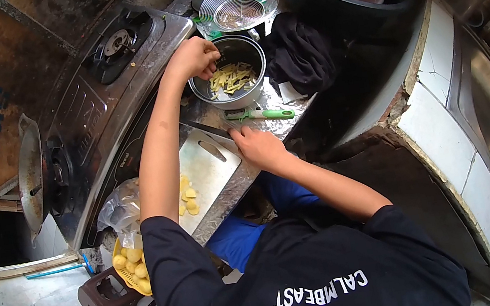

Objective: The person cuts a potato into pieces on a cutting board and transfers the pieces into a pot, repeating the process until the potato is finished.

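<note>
Beyond white plastic cutting board (pixel 211 165), round grey metal pot (pixel 246 97) holds pale yellow potato strips (pixel 233 79). Left hand (pixel 195 57) at pot's left rim, fingers curled over strips; if pinching any, cannot tell. Right hand (pixel 259 145) clenched on dark kitchen knife (pixel 209 130), blade along board's far edge, tip toward steel gas stove (pixel 109 52). Strips lie beyond knife, nearer to left hand. Yellow potato slices (pixel 188 197) lie on board; green-handled peeler (pixel 264 113) beside pot.
</note>
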A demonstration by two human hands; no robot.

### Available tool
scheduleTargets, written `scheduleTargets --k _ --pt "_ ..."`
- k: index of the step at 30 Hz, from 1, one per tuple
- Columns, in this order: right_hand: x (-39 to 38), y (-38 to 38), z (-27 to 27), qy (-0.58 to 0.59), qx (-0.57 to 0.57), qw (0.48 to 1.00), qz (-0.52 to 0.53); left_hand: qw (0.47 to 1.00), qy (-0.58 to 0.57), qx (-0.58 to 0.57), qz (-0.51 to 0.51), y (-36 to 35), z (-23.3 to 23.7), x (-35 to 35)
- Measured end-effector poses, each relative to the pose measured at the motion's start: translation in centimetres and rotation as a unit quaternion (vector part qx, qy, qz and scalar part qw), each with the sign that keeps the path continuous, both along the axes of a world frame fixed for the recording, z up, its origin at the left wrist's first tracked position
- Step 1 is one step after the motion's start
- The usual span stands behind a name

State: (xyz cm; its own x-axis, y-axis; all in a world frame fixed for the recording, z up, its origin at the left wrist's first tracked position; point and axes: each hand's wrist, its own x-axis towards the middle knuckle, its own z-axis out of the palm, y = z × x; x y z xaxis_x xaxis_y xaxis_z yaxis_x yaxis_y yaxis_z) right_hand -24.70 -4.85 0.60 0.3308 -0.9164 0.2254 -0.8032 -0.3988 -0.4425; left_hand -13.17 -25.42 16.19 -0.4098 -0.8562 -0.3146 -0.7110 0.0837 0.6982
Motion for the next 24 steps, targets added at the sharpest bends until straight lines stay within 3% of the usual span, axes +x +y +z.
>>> scheduleTargets --k 3,5,17,20,24 --pt "0.0 0.0 0.0 -0.001 -0.002 1.000 0.003 0.994 -0.058 -0.093 -0.015 0.9 1.1 -0.5" --pt "0.0 0.0 0.2 -0.003 0.000 1.000 0.002 0.968 -0.179 -0.173 -0.024 1.1 1.6 -0.9" --pt "0.0 0.0 0.1 -0.008 -0.015 1.000 0.002 0.927 -0.117 -0.342 -0.099 -0.5 -1.8 0.6" --pt "-0.1 0.1 0.1 -0.008 -0.014 1.000 0.002 0.952 -0.103 -0.283 -0.058 1.0 -0.2 0.0" --pt "0.0 0.1 0.0 -0.001 -0.006 1.000 0.001 0.947 -0.059 -0.312 -0.049 1.2 -0.4 0.1"
